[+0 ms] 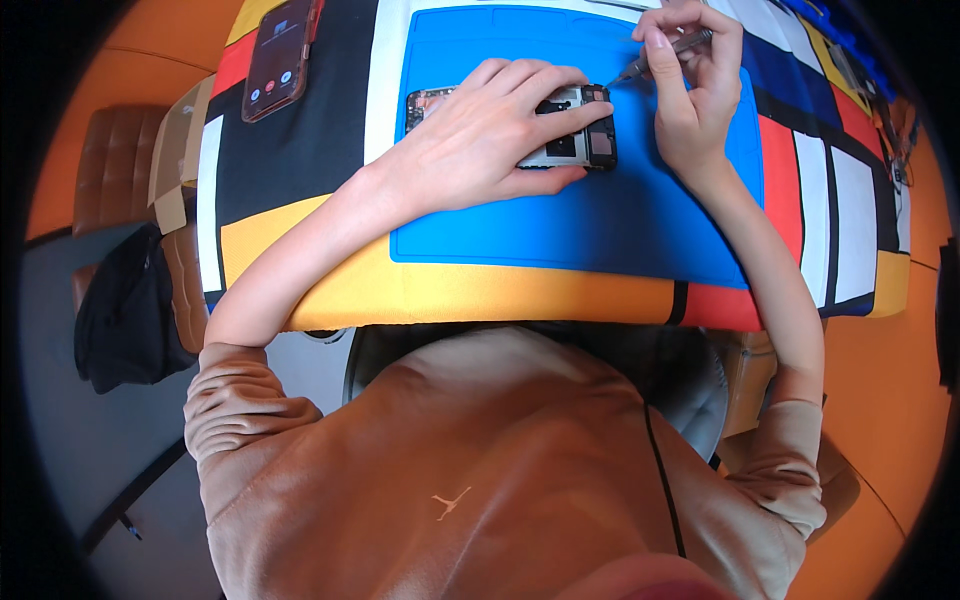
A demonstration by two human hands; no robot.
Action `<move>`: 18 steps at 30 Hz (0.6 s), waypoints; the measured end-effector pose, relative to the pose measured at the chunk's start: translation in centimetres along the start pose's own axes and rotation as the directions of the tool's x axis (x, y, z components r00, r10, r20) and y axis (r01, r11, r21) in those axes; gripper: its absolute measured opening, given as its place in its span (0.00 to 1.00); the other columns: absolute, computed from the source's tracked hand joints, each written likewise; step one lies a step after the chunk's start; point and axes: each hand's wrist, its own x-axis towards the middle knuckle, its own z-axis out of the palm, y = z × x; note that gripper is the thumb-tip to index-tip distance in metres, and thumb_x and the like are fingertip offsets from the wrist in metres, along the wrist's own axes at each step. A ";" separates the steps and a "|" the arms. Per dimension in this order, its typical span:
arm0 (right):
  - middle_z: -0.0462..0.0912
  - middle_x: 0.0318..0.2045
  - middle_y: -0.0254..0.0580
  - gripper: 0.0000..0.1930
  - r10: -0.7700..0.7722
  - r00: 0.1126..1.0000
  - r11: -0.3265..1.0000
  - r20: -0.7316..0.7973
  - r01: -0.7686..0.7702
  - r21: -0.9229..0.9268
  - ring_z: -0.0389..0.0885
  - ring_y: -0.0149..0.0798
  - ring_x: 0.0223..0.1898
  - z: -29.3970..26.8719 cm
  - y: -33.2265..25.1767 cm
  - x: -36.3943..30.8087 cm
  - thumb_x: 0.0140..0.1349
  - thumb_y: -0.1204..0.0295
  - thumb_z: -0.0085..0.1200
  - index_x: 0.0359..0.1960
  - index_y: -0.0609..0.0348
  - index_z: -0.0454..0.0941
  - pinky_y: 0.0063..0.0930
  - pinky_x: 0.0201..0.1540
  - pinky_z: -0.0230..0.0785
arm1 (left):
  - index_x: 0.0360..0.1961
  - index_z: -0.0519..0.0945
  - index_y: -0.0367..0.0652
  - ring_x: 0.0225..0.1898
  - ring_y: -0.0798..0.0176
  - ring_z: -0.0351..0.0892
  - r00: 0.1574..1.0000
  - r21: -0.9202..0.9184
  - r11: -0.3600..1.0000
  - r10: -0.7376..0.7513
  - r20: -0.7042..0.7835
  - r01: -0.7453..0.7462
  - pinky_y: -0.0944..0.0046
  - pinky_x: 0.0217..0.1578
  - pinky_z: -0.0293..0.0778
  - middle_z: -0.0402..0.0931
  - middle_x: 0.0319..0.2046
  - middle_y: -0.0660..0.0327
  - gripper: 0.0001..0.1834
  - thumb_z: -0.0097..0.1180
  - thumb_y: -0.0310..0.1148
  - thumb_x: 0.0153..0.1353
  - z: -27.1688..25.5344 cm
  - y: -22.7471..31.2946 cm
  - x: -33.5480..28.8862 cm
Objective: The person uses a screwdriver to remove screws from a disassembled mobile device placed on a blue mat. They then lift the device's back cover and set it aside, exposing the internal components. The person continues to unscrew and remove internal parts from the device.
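An opened smartphone (603, 142), its inner parts and dark frame bared, lies sideways on a blue work mat (480, 232). My left hand (500, 125) rests over it, thumb along the near edge, index finger across its right part and the other fingers toward the far edge; the palm hides much of its left half. Pinched in my right hand (700, 95) is a slim grey screwdriver (640, 67), slanting down to the left. Its thin tip is at the phone's far right corner; whether it touches I cannot tell.
Another phone (283, 60), screen lit, lies at the table's far left on the colour-block tablecloth (300, 160). Cables and small items (895, 140) sit along the far right edge. A cardboard box (178, 150) and a black cloth item (130, 310) are left of the table.
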 end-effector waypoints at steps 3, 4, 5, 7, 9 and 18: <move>0.75 0.38 0.38 0.07 0.062 0.997 0.991 0.037 -0.057 -0.125 0.71 0.23 0.33 -0.2 -0.5 0.1 0.72 0.80 0.49 0.47 0.60 0.67 0.16 0.37 0.66 | 0.68 0.76 0.56 0.62 0.50 0.69 1.000 0.014 1.000 0.007 -0.006 -0.007 0.52 0.63 0.66 0.70 0.64 0.56 0.30 0.64 0.46 0.65 0.3 -0.1 -0.1; 0.76 0.38 0.38 0.07 0.098 0.994 0.983 0.050 -0.089 -0.161 0.71 0.24 0.33 -0.4 -0.7 0.3 0.71 0.81 0.50 0.47 0.61 0.68 0.17 0.37 0.66 | 0.68 0.76 0.56 0.62 0.51 0.69 1.000 0.011 1.000 0.007 -0.008 -0.007 0.52 0.63 0.65 0.69 0.64 0.56 0.30 0.64 0.46 0.65 0.3 -0.2 -0.2; 0.76 0.38 0.39 0.07 0.067 0.993 0.986 0.098 -0.050 -0.161 0.72 0.25 0.33 -0.4 -0.8 0.6 0.70 0.81 0.51 0.46 0.61 0.68 0.18 0.37 0.66 | 0.67 0.77 0.55 0.63 0.50 0.69 1.000 0.018 1.000 0.007 -0.009 -0.007 0.52 0.64 0.65 0.70 0.64 0.55 0.30 0.62 0.48 0.66 0.4 -0.2 -0.2; 0.77 0.38 0.41 0.09 0.004 0.981 0.987 0.194 0.026 -0.155 0.72 0.27 0.33 -0.7 -0.8 1.4 0.68 0.82 0.53 0.46 0.62 0.68 0.21 0.37 0.67 | 0.66 0.78 0.54 0.64 0.50 0.70 1.000 0.031 1.000 0.007 -0.013 -0.006 0.52 0.65 0.64 0.72 0.63 0.53 0.29 0.60 0.52 0.67 0.5 -0.2 -0.2; 0.78 0.40 0.44 0.11 -0.093 0.949 0.958 0.300 0.168 -0.233 0.72 0.31 0.33 -1.1 -1.0 2.2 0.64 0.82 0.55 0.46 0.62 0.68 0.25 0.39 0.68 | 0.68 0.76 0.56 0.62 0.51 0.69 1.000 0.021 1.000 0.007 -0.014 -0.007 0.53 0.64 0.65 0.70 0.64 0.55 0.29 0.62 0.48 0.66 0.6 -0.3 -0.2; 0.80 0.50 0.48 0.12 -0.080 0.927 0.845 0.367 0.258 -0.468 0.71 0.40 0.39 -1.4 -1.9 3.9 0.60 0.78 0.58 0.40 0.59 0.67 0.34 0.49 0.66 | 0.71 0.73 0.59 0.65 0.51 0.67 1.000 0.047 0.999 -0.009 0.004 0.009 0.52 0.66 0.63 0.67 0.68 0.58 0.30 0.61 0.46 0.68 0.7 -0.2 -0.3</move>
